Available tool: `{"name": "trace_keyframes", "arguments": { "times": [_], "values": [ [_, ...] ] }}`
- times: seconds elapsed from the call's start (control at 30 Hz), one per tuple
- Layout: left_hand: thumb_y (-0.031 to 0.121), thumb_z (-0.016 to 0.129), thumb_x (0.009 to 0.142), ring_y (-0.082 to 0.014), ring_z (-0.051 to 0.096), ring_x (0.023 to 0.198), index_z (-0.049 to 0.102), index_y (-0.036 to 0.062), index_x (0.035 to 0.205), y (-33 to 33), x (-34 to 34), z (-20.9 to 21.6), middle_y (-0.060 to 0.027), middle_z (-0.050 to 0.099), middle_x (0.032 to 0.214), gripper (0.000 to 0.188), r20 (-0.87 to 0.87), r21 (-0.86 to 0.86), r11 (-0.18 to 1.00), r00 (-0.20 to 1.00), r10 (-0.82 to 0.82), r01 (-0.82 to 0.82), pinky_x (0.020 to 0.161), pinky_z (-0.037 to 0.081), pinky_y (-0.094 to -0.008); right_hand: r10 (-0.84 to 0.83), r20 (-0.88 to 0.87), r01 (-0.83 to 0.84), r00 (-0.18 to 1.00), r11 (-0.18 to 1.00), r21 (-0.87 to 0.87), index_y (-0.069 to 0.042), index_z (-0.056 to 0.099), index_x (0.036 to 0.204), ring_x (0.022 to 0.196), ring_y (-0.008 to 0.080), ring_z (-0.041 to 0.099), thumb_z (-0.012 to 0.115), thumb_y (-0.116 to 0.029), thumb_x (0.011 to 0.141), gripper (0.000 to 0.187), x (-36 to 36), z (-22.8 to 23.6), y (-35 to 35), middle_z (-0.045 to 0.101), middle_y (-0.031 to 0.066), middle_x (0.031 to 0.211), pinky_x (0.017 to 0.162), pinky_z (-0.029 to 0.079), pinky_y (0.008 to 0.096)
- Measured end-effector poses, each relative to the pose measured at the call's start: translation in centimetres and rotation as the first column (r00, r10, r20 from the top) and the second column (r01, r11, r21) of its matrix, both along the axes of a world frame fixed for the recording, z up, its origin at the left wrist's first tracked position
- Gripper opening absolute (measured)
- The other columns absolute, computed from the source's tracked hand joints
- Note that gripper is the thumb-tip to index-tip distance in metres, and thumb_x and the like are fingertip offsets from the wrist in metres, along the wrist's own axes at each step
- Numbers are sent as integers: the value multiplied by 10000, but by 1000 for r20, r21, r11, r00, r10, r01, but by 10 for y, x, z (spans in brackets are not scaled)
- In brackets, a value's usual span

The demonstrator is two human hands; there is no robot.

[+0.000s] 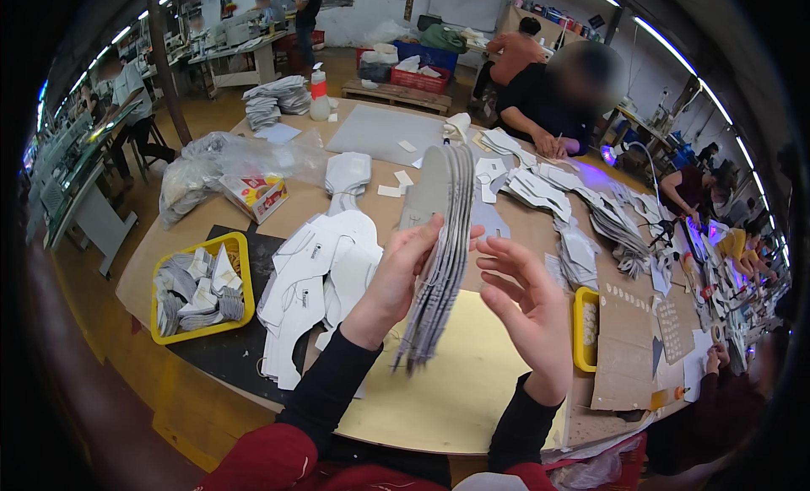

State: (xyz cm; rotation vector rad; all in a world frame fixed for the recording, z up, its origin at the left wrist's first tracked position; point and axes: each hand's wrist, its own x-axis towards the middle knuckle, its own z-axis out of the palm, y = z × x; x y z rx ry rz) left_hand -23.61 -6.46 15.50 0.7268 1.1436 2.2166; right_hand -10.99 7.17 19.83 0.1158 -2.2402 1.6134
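A thick stack of grey insole-shaped pieces (445, 263) is held upright on edge in my left hand (395, 276), whose fingers wrap its left side. The pieces stand side by side, with rounded tops and narrower, uneven lower ends. To the right of the stack, my right hand (533, 314) has its fingers apart and curved, palm toward the stack. Its fingertips come close to the pieces; I cannot tell whether they touch. Beneath both hands lies a pale yellow board (413, 411). Left of it, flat white cut shoe pieces (337, 246) are piled loosely.
A yellow basket (247, 276) of small grey and white pieces stands at left, a yellow tray (579, 360) at right. Plastic bags (198, 166) and a pump bottle (320, 103) are farther back. A co-worker (548, 99) sits across the table near more piles (540, 187).
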Motion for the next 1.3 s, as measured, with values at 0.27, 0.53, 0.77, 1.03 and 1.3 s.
{"name": "trace_keyframes", "arguments": {
  "times": [0.27, 0.53, 0.77, 1.03, 1.3],
  "values": [
    [759, 757, 656, -191, 561, 1197, 437, -2, 1381, -7, 3, 3, -84, 582, 1257, 1099, -233, -66, 997, 972, 27, -44, 1051, 397, -325, 17, 32, -16, 999, 1000, -25, -53, 447, 1456, 1231, 228, 578, 704, -54, 887, 624, -6, -3, -4, 589, 128, 1329, 974, 518, 363],
    [340, 735, 816, -169, 543, 1139, 460, 19, 1327, -14, -7, 1, -77, 585, 1188, 663, -140, -16, 1000, 990, 16, -19, 1033, 376, -314, 12, -4, -12, 1000, 1000, -8, -30, 479, 1421, 1181, 215, 600, 666, -1, 905, 549, -7, -7, 9, 593, 133, 1319, 955, 542, 348],
    [408, 729, 783, -144, 572, 1071, 452, 16, 1356, -14, -6, 2, -53, 594, 1136, 747, -152, -19, 1000, 988, 3, -6, 964, 432, -301, 28, -62, -32, 998, 997, -76, -13, 545, 1352, 1093, 212, 658, 675, -21, 903, 467, -12, -11, -2, 655, 132, 1216, 910, 564, 336],
    [405, 715, 782, -190, 522, 1174, 419, -4, 1377, -15, -8, -2, -101, 566, 1237, 780, -136, -6, 1000, 991, -15, 14, 1033, 373, -328, -133, -14, 134, 991, 983, 129, 13, 630, 1188, 915, 190, 692, 631, 1, 920, 268, -6, -5, 1, 693, 126, 1037, 799, 587, 330],
    [420, 721, 766, -199, 526, 1180, 408, -4, 1392, -19, -8, 2, -110, 568, 1234, 818, -124, 2, 1000, 992, -10, 11, 1040, 368, -330, -121, -105, 131, 987, 988, 86, 12, 651, 1156, 871, 167, 679, 732, -58, 867, 308, -10, -7, -11, 686, 106, 1025, 755, 591, 308]
  ]
}}
